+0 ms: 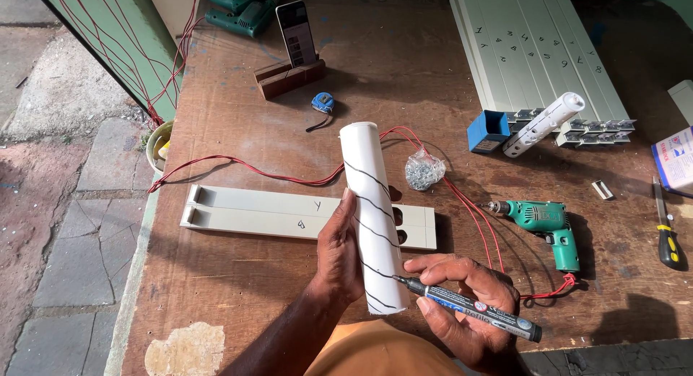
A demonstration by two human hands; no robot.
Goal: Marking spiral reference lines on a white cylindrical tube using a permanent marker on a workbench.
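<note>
From the head view, the left hand [338, 255] was clasped around a white pipe [372, 213], steadying it above the near table [231, 275] edge. The right hand [462, 296] pinched a black marker [473, 309], tip on the pipe's spiral line. A green drill [546, 224] lay to the right.

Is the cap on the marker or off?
Off. The marker in the right hand shows its bare dark tip, touching the white pipe that the left hand holds.

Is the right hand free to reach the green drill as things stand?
Probably not freely: the right hand holds a marker against the white tube. The green drill lies close, nothing between.
</note>
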